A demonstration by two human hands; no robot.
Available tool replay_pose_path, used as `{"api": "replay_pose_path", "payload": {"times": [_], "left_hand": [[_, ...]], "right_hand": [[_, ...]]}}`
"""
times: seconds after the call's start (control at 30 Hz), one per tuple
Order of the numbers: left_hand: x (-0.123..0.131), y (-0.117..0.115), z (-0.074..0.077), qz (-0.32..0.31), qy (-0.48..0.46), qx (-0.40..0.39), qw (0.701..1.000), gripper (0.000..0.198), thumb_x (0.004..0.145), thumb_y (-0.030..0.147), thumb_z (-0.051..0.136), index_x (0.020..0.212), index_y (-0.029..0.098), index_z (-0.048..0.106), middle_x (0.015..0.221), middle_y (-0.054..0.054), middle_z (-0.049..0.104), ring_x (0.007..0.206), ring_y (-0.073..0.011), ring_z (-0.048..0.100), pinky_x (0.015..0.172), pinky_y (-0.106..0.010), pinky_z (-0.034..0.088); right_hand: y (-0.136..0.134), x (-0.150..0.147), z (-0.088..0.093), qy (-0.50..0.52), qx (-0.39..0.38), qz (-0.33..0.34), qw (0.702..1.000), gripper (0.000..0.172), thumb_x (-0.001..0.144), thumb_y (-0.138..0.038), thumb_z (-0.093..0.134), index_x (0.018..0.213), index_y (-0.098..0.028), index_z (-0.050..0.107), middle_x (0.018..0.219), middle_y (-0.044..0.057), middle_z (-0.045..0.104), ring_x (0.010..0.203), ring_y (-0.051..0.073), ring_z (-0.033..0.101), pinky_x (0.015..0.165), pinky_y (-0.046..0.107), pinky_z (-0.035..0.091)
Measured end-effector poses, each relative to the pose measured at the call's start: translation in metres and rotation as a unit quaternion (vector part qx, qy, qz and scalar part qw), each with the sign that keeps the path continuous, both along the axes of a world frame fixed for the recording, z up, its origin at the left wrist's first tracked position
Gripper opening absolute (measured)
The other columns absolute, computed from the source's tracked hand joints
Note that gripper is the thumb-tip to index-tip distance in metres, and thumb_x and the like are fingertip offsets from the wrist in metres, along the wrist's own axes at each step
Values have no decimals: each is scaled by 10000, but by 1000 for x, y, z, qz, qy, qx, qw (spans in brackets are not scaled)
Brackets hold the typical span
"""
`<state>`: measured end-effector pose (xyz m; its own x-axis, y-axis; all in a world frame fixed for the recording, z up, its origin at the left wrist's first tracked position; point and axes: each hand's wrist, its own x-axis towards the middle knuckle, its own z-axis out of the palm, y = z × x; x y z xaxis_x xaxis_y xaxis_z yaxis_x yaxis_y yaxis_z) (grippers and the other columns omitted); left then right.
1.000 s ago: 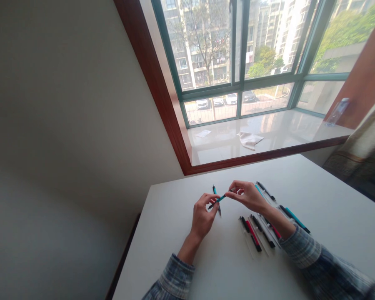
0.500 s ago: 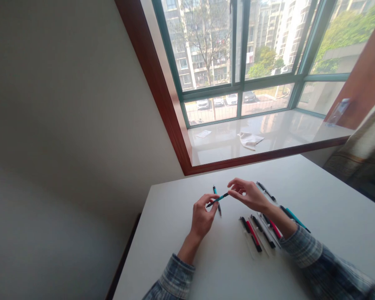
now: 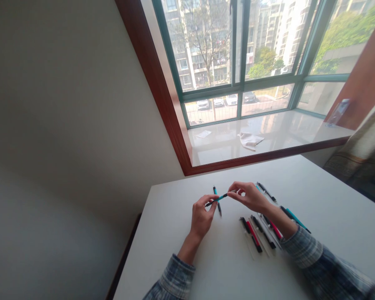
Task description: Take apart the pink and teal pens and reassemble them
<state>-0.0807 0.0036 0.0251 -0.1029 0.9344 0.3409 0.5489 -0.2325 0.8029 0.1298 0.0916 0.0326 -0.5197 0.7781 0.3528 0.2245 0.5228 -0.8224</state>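
Note:
My left hand (image 3: 203, 213) pinches a teal and black pen (image 3: 220, 198) near its middle, tilted up to the right. At the pen's upper right end, the fingers of my right hand (image 3: 246, 196) are pinched together on the tip or on a thin part too small to make out. Beneath the held pen, a second teal and black pen (image 3: 219, 207) lies on the white table (image 3: 162, 233). Close to my right forearm are several black, red and white pens (image 3: 254, 236).
A teal pen (image 3: 296, 218) and a black pen (image 3: 266, 191) lie beyond my right arm. Behind the table is a window sill (image 3: 218, 154) with a crumpled white cloth (image 3: 250, 141). A curtain (image 3: 359, 146) hangs at the right.
My right hand's fingers have closed from a spread pose around the pen's upper right end. My left hand and the pens on the table have barely moved.

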Motion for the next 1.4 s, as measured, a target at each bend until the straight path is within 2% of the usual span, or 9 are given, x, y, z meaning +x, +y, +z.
{"api": "replay_pose_path", "payload": {"times": [0.13, 0.27, 0.7, 0.83, 0.93, 1.03, 1.17, 1.27, 1.4], "left_hand": [[0, 0, 1, 3, 4, -4, 1000, 216, 908, 213, 638, 1064, 269, 777, 985, -28, 778, 866, -207, 690, 843, -362, 545], [0, 0, 0, 3, 9, -1, 1000, 215, 909, 214, 639, 1065, 270, 776, 990, -28, 778, 878, -208, 692, 846, -363, 544], [0, 0, 0, -6, 8, 5, 1000, 222, 911, 188, 638, 1059, 273, 779, 999, -28, 778, 899, -213, 700, 860, -367, 550], [1, 0, 2, -9, 3, 3, 1000, 228, 911, 179, 642, 1066, 274, 780, 1012, -28, 778, 905, -209, 698, 877, -369, 548], [2, 0, 4, -7, 0, 0, 1000, 230, 909, 173, 644, 1062, 277, 782, 1000, -24, 779, 897, -207, 698, 861, -363, 548], [2, -1, 6, -8, 1, 1, 1000, 229, 907, 169, 647, 1056, 276, 784, 988, -26, 778, 893, -210, 699, 852, -360, 551], [2, -2, 7, -11, 4, 5, 1000, 228, 911, 170, 643, 1055, 275, 785, 993, -26, 776, 905, -209, 699, 868, -360, 551], [2, -1, 6, -10, 5, 8, 1000, 225, 907, 169, 645, 1051, 270, 785, 985, -25, 776, 900, -207, 698, 868, -359, 552], [2, -2, 5, -6, 7, 7, 1000, 227, 902, 164, 645, 1046, 267, 786, 987, -25, 779, 897, -208, 702, 867, -362, 559]], "right_hand": [[0, 1, 0, -14, 2, 3, 1000, 284, 893, -446, 689, 1086, -239, 703, 846, 18, 748, 728, 165, 667, 679, 294, 533], [-1, 1, 1, -23, 20, 9, 999, 200, 897, -423, 679, 936, -230, 715, 807, 13, 731, 707, 160, 647, 677, 299, 519], [-2, 0, 0, -51, 30, -2, 998, 203, 913, -422, 643, 880, -229, 695, 761, 5, 709, 642, 149, 625, 629, 281, 505], [-4, -2, 1, -36, 24, 9, 999, 169, 897, -388, 647, 962, -236, 683, 818, 11, 717, 650, 152, 630, 623, 281, 499], [-5, -3, 3, -48, 29, 1, 998, 184, 912, -401, 624, 864, -234, 682, 736, 3, 696, 613, 151, 606, 607, 282, 477], [-6, -3, 3, -46, 20, -7, 999, 181, 898, -406, 647, 942, -236, 691, 775, 6, 711, 598, 144, 590, 589, 272, 457], [-7, -3, 3, -69, 20, -11, 997, 228, 926, -420, 616, 831, -224, 683, 615, -21, 624, 535, 129, 511, 547, 256, 388], [-8, -3, 4, -73, 21, -5, 997, 210, 915, -420, 631, 929, -218, 685, 667, -19, 644, 545, 122, 517, 556, 245, 390], [-9, -4, 4, -94, 32, -11, 995, 244, 931, -433, 599, 854, -213, 670, 604, -31, 600, 525, 120, 494, 549, 243, 369]]}}
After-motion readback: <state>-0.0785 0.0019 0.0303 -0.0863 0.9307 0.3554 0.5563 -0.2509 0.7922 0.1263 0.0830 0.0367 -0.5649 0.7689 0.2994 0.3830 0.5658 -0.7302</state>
